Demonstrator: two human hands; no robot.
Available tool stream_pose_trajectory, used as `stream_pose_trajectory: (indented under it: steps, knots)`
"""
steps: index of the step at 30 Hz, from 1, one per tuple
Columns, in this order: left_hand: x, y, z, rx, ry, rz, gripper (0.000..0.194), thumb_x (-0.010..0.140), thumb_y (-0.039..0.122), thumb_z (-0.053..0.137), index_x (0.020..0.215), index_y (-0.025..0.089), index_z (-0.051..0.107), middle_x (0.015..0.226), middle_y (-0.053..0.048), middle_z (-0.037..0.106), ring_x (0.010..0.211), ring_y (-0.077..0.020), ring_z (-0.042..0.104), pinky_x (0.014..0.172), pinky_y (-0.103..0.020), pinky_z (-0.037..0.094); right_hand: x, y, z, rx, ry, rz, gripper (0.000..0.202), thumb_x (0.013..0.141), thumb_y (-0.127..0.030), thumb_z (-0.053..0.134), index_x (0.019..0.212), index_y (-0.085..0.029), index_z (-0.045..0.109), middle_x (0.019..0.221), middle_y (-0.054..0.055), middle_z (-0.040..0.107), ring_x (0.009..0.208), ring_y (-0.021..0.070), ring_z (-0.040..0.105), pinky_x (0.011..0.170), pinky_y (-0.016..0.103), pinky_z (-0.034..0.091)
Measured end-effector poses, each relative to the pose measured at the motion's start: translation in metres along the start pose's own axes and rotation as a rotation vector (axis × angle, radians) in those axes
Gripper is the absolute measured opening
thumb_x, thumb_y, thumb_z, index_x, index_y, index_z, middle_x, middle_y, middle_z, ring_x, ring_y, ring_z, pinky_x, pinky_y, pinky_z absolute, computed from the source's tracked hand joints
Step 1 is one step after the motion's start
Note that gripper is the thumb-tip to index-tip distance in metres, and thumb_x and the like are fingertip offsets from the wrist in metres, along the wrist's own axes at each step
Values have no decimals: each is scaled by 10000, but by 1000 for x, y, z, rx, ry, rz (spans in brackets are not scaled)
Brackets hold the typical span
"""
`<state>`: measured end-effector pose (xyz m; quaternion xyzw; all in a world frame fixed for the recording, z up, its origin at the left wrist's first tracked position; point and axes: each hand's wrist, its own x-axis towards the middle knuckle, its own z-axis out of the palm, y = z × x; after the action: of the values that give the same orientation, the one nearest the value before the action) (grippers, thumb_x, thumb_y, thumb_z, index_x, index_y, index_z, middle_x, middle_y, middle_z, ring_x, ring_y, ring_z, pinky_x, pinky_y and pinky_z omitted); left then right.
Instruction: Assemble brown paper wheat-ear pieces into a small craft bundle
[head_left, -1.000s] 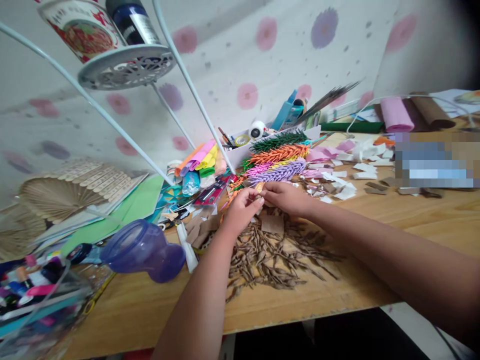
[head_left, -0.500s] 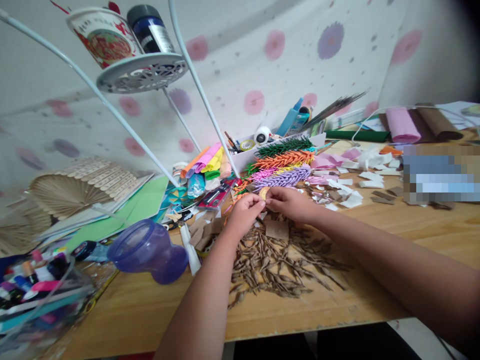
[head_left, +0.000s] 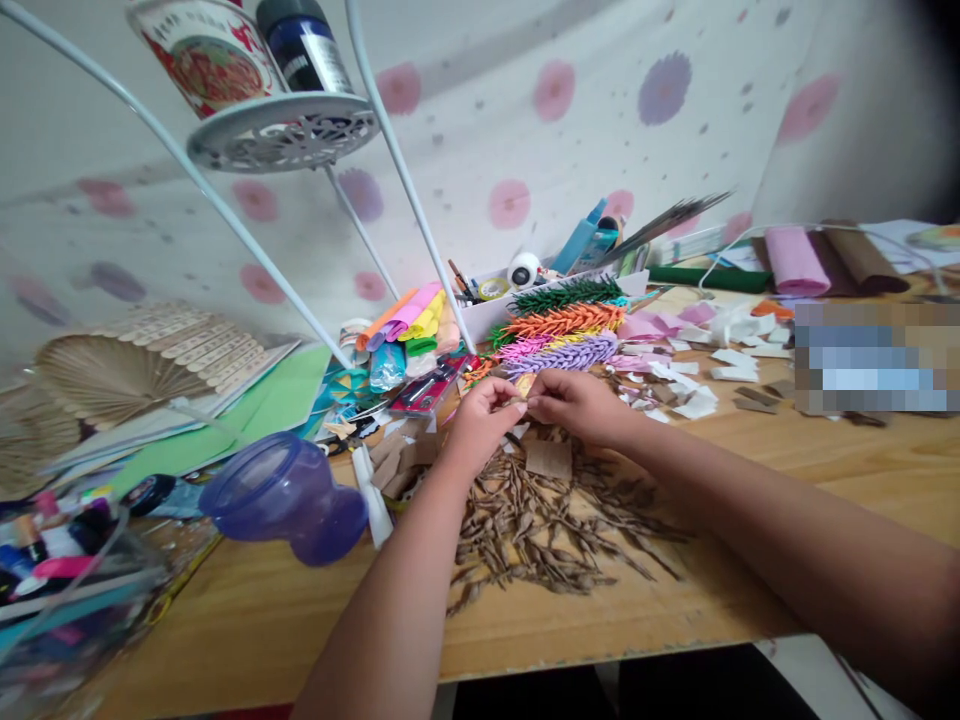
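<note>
My left hand [head_left: 480,425] and my right hand [head_left: 574,402] meet fingertip to fingertip over a wooden table [head_left: 825,470]. Together they pinch a small piece of brown paper [head_left: 526,388], mostly hidden by the fingers. Just below the hands lies a heap of folded brown paper sprigs [head_left: 547,520], with a flat brown paper square [head_left: 547,458] on top. Behind the hands sit coloured folded-paper sprigs [head_left: 562,320] in green, orange, pink, yellow and purple.
A purple plastic jar [head_left: 289,497] lies on its side at the left. White and brown paper scraps [head_left: 697,380] litter the right. A white wire stand [head_left: 285,130] holds a can and a bottle. Rolled coloured papers [head_left: 409,320], wooden sticks [head_left: 135,365] and pens crowd the left.
Both hands stay together on the small paper piece, with the fingers shifting slightly. The view has tilted a little; nothing else on the table has moved.
</note>
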<state>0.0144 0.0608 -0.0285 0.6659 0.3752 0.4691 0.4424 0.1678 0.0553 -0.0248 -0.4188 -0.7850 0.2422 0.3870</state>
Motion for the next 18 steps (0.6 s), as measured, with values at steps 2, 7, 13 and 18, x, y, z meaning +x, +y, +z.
stream_pose_trajectory:
  steps: [2, 7, 13, 18]
  knots:
    - [-1, 2, 1, -70, -1, -25, 133, 615, 137, 575, 720, 156, 495, 654, 44, 488, 595, -61, 464, 573, -179, 372, -1, -2, -2, -83, 28, -73, 75, 703, -169, 447, 668, -158, 512, 611, -14, 528, 563, 85, 455, 528, 185, 313]
    - [-2, 5, 1, -177, -12, -119, 131, 619, 228, 587, 684, 153, 500, 584, 50, 492, 513, -60, 463, 508, -185, 374, -3, -2, -3, -227, 36, -196, 96, 719, -153, 434, 711, -156, 530, 661, 8, 568, 604, 97, 488, 551, 187, 317]
    - [-3, 4, 0, -155, -61, -169, 187, 654, 329, 567, 687, 151, 519, 514, 37, 544, 467, -76, 496, 502, -207, 412, -4, -1, -3, -266, 29, -206, 120, 745, -187, 425, 725, -159, 540, 673, 17, 568, 620, 105, 490, 559, 193, 314]
    - [-3, 3, 1, -181, -34, -94, 193, 629, 310, 603, 669, 148, 505, 558, 26, 575, 527, -85, 536, 553, -220, 444, -4, -3, -4, -230, 7, -142, 126, 753, -206, 422, 733, -168, 541, 654, 10, 562, 604, 107, 483, 550, 197, 306]
